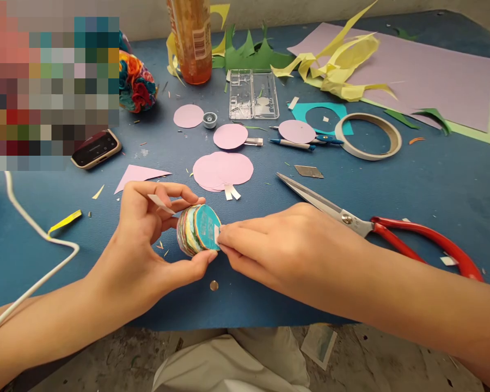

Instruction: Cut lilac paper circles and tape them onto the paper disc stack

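Note:
My left hand (159, 239) is closed around a short stack of paper discs (190, 231), tilted so its blue-green top disc (206, 223) faces right. A white strip (161, 204) sticks out between the fingers of that hand. At the right edge of the top disc, the fingertips of my right hand (265, 245) pinch a small white strip (216, 234) against the surface. Just beyond the hands lie overlapping pink paper circles (222, 170) with short white strips (232, 192) at their edge. A small round metal disc (214, 286) rests below the stack.
Red-handled scissors (347, 219) lie open at right, near a blade piece (309, 171) and a tape roll (368, 136). Behind are a clear plastic case (253, 93), a bottle (191, 41) and paper sheets (433, 76). A phone (98, 149) and white cable (36, 220) are at left.

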The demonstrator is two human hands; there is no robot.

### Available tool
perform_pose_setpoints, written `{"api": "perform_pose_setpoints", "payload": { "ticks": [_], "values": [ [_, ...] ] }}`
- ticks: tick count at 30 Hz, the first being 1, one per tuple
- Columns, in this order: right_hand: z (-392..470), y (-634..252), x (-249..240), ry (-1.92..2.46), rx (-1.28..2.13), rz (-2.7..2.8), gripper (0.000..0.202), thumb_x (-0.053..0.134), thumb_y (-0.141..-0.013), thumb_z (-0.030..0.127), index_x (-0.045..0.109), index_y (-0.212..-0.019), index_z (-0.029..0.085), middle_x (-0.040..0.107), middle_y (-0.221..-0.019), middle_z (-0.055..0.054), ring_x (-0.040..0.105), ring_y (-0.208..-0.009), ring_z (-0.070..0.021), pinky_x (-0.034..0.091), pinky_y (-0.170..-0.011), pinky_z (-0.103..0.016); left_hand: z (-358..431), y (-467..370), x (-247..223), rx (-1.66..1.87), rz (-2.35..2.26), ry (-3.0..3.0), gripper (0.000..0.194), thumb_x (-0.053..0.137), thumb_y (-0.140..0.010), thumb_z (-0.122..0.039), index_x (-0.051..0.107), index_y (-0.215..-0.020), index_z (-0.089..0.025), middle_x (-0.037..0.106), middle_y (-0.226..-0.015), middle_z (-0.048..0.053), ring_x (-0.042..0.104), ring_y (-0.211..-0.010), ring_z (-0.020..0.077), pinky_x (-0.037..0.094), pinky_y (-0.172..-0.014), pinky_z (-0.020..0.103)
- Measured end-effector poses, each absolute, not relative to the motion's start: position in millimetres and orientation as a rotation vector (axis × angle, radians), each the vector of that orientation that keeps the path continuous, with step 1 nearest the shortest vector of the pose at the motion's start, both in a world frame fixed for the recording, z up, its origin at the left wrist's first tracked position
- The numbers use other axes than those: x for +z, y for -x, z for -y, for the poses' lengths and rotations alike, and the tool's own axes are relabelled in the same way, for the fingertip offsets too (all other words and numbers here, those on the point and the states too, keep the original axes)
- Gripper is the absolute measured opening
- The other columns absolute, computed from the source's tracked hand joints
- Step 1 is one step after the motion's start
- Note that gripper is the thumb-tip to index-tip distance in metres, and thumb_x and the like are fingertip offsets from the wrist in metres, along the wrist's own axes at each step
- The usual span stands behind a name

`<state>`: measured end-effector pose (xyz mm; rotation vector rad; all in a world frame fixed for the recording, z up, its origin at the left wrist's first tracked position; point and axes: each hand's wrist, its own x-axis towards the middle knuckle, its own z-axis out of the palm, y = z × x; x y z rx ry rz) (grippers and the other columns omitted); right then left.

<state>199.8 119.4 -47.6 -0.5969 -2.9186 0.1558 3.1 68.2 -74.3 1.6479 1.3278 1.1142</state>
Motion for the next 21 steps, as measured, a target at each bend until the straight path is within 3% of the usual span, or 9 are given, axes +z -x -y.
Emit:
{"api": "perform_pose_setpoints", "payload": {
  "ticks": [8,21],
  "values": [
    [-115.8,-197.9,-55.9,0.569,0.029,2.849,0.020,0.042,-0.090,0.020,0.053,-0.073,0.017,0.057,-0.056,0.000,0.042,-0.038,-0.0089,0.018,-0.042,-0.026,-68.3,-3.1,-75.4,1.121,-1.346,-1.657,0.053,0.075,-0.061,-0.014,0.032,-0.089,-0.028,0.046,-0.112,0.002,0.061,-0.104,0.0193,0.057,-0.073,0.029],
    [-114.0,-195.3,-56.8,0.580,0.007,2.820,0.018,0.041,-0.087,0.016,0.048,-0.071,0.019,0.053,-0.059,0.002,0.044,-0.042,-0.0098,0.019,-0.043,-0.027,-68.4,-3.2,-75.0,1.133,-1.322,-1.652,0.054,0.075,-0.062,-0.012,0.031,-0.090,-0.028,0.046,-0.111,0.002,0.061,-0.103,0.0172,0.058,-0.073,0.027]
  ]
}}
